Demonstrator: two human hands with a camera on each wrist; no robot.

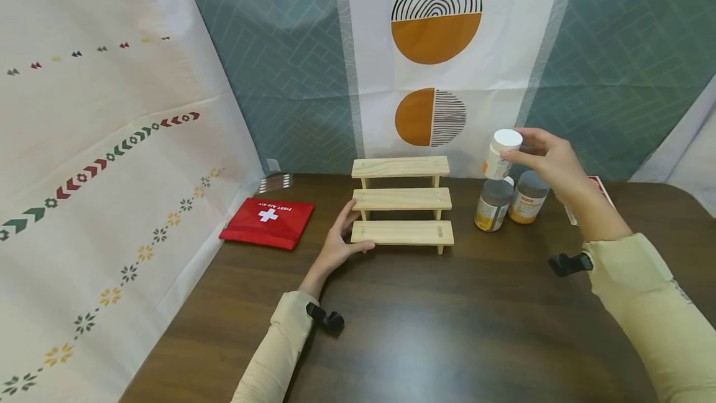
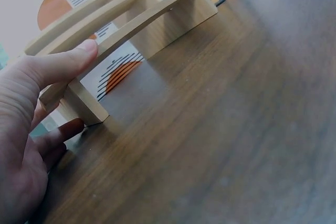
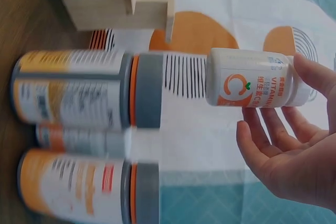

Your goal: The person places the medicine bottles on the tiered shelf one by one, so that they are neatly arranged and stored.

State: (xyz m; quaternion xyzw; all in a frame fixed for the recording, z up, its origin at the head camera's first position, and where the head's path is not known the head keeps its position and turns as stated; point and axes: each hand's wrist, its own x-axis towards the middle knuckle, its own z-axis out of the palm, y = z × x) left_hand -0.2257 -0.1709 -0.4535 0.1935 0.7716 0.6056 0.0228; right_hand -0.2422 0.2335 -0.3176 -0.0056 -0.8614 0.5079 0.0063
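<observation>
My right hand [image 1: 562,163] holds a white vitamin C bottle [image 1: 496,163] near its lid, between thumb and fingers. The bottle is raised above two grey-lidded supplement jars [image 1: 488,209]. In the right wrist view, its label [image 3: 249,88] shows an orange letter C. A three-step wooden display stand [image 1: 401,199] stands at the back of the table. My left hand [image 1: 337,246] grips its left end, and in the left wrist view the thumb [image 2: 79,59] lies over the edge of the lowest step.
Behind the jars stands another white bottle [image 3: 86,140], partly hidden. A red first aid pouch [image 1: 268,222] lies left of the stand on the dark wooden table [image 1: 414,328]. A white and red box [image 1: 601,191] is partly covered by the right forearm. Printed cloth [image 1: 447,73] hangs behind.
</observation>
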